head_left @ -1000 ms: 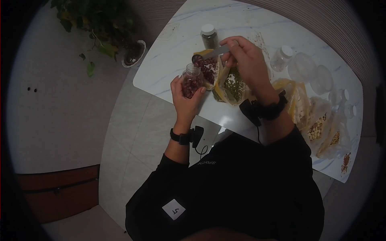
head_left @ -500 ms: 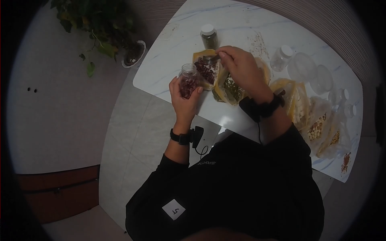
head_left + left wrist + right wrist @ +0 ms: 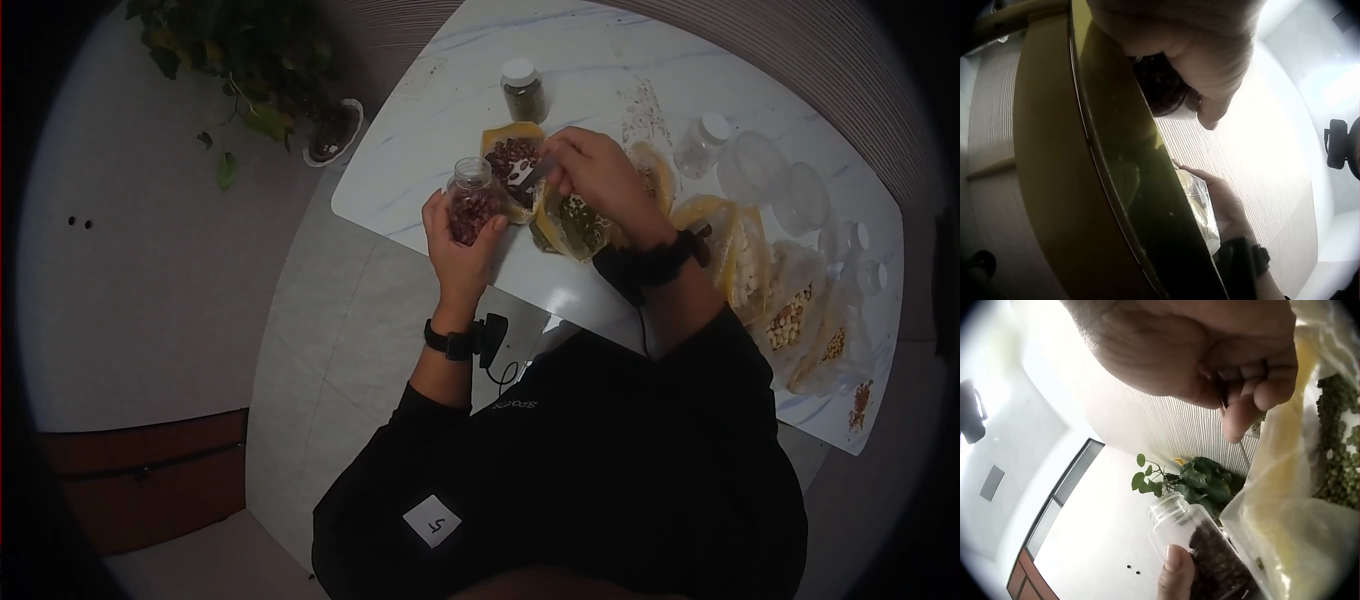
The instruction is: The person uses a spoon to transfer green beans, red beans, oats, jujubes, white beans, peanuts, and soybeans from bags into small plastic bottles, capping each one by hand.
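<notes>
My left hand (image 3: 458, 262) grips a clear open-mouthed jar (image 3: 470, 205) partly filled with dark red beans, holding it upright near the table's edge. In the right wrist view the jar (image 3: 1216, 550) has beans in its lower part, with the left thumb (image 3: 1175, 572) against its side. My right hand (image 3: 605, 180) pinches the handle of a metal spoon (image 3: 541, 172) above the open bag of red beans (image 3: 513, 150), just right of the jar. The spoon's bowl is down at the beans, partly hidden. A bag of green beans (image 3: 578, 218) stands beneath the right wrist.
A white-capped jar of green contents (image 3: 523, 95) stands behind the bean bags. Further right are another white-capped jar (image 3: 703, 145), clear round containers (image 3: 752, 167), and bags of pale beans or nuts (image 3: 787, 320). Crumbs lie on the marbled table (image 3: 420, 130). A potted plant (image 3: 335, 135) stands at left.
The right hand has brought the spoon from beside the jar's mouth, away and down into the red bean bag. The left hand and jar have hardly moved.
</notes>
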Available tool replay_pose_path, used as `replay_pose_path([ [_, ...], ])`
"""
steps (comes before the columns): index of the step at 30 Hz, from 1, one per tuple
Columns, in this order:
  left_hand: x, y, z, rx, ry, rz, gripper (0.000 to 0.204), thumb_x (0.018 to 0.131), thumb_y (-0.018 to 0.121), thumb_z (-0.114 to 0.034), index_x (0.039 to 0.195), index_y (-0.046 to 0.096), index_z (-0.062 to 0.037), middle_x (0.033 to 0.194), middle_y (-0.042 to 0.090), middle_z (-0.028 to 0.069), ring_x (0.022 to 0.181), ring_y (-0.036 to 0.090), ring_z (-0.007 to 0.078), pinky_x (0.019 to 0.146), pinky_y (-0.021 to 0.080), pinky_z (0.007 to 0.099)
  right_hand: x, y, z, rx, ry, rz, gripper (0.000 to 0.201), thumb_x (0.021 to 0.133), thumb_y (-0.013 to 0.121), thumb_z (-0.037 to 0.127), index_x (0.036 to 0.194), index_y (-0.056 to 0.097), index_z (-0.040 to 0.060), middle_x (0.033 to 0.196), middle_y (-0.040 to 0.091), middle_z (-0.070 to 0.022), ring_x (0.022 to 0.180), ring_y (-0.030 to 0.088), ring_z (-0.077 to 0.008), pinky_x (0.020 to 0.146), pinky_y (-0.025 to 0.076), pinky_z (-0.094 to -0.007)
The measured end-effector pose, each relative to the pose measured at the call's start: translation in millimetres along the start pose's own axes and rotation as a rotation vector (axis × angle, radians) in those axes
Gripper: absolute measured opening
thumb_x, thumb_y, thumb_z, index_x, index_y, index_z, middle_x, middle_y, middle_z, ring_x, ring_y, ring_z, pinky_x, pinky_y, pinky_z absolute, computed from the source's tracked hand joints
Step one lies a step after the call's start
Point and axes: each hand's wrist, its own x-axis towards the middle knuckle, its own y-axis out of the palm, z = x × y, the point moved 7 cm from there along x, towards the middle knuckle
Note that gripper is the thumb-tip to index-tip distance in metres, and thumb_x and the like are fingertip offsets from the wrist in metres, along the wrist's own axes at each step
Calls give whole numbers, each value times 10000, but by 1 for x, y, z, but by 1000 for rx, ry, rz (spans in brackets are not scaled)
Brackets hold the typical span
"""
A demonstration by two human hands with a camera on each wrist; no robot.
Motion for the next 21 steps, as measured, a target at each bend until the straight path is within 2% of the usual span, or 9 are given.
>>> replay_pose_path([
  [2, 0, 0, 1, -12, -7, -1, 665, 729, 832, -291, 1259, 527, -27, 1308, 416, 156, 1155, 510, 259, 981, 425, 351, 1, -6, 0, 38, 11, -20, 249, 975, 452, 178, 986, 642, 17, 717, 615, -21, 604, 546, -83, 578, 463, -229],
  [4, -1, 1, 1, -35, -18, -3, 666, 729, 831, -296, 1260, 528, -30, 1312, 416, 157, 1166, 503, 259, 986, 420, 347, 0, -17, 6, 109, -13, -88, 249, 950, 453, 163, 979, 637, -3, 696, 635, -55, 551, 567, -96, 551, 471, -248],
  [8, 0, 1, 1, -34, -33, 3, 664, 725, 832, -296, 1256, 532, -34, 1315, 417, 160, 1171, 500, 266, 988, 417, 347, -3, -32, 15, 193, -29, -165, 241, 948, 453, 153, 986, 641, 6, 710, 626, -43, 566, 554, -88, 561, 467, -236],
  [13, 1, 2, -7, 116, 34, 11, 659, 713, 841, -296, 1240, 543, -35, 1294, 432, 158, 1153, 512, 270, 978, 426, 350, -12, -39, 38, 387, -163, -224, 247, 987, 452, 166, 1010, 645, 14, 713, 605, -23, 604, 535, -69, 584, 455, -216],
  [17, 1, 4, -8, 75, 16, 16, 660, 708, 845, -288, 1237, 543, -35, 1288, 434, 155, 1151, 512, 266, 976, 427, 350, -21, -26, 56, 382, -240, -188, 256, 1002, 455, 184, 1041, 648, 21, 734, 614, -25, 619, 546, -67, 592, 461, -213],
  [21, 1, 3, -10, 76, 20, 18, 652, 712, 845, -269, 1240, 540, -37, 1286, 431, 152, 1147, 514, 258, 972, 432, 347, -37, -5, 79, 49, -389, -82, 233, 994, 487, 178, 1077, 653, 36, 787, 634, -33, 682, 577, -80, 640, 475, -213],
])
